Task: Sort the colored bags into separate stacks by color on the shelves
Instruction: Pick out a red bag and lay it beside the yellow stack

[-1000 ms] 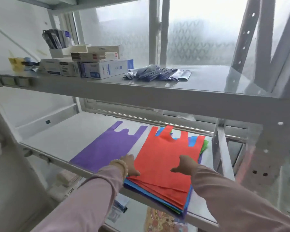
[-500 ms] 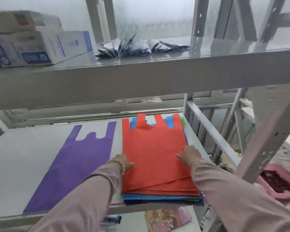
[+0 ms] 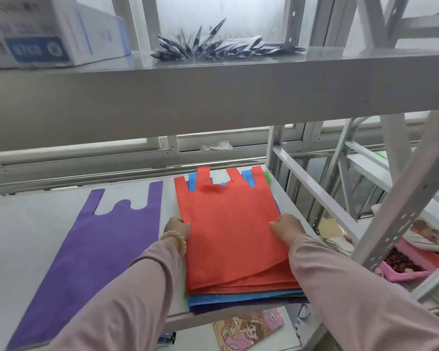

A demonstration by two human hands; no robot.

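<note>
A mixed stack of flat bags (image 3: 241,296) lies at the right end of the lower shelf (image 3: 31,224), with blue, green and purple edges showing under several red ones. The top red bag (image 3: 228,224) faces me with its handles pointing away. My left hand (image 3: 178,228) grips its left edge, fingers tucked under the fabric. My right hand (image 3: 286,227) pinches the red bag near its right edge with curled fingers. A single purple bag (image 3: 94,259) lies flat to the left of the stack, apart from it.
The upper shelf (image 3: 213,97) hangs low over the work area and carries white and blue boxes (image 3: 53,34) and a fan of dark sachets (image 3: 221,48). A perforated upright post (image 3: 401,219) stands at right. Pink cloth (image 3: 411,264) and a cartoon-printed item (image 3: 249,328) lie below.
The view has moved closer and to the right. Both hands have slid forward along the red bag's sides to about its middle, and their fingers have closed on the fabric.
</note>
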